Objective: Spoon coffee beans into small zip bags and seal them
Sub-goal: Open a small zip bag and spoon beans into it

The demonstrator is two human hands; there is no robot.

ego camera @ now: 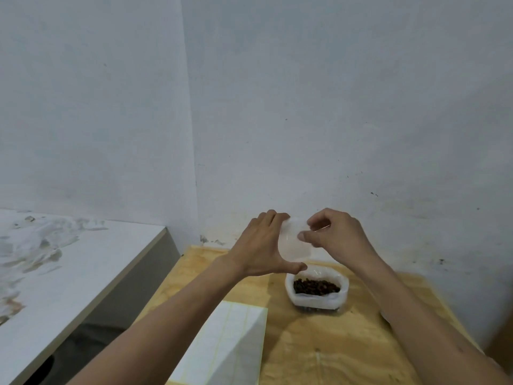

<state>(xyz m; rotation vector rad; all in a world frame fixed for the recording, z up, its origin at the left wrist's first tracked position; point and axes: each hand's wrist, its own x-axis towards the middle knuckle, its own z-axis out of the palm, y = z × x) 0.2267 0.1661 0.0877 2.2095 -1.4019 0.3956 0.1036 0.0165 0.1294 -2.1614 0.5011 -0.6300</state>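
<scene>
Holding a small clear zip bag [293, 241] up in the air, both hands pinch it. The left hand [262, 247] grips its left side, fingers curled behind and thumb below. The right hand [334, 232] pinches the top edge at 3 o'clock. Under the bag, at 6 o'clock, a white tub of coffee beans [316, 287] sits on the wooden surface [347, 351]. A white block [230, 343] lies at 7 o'clock.

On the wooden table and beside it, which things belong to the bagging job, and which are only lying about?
Belong to the job:
- small clear zip bag, held up by the left hand and right hand
- open bag of coffee beans on the wooden table

Only lying about:
- white lined block at the table's near left
- white marbled counter to the left
</scene>
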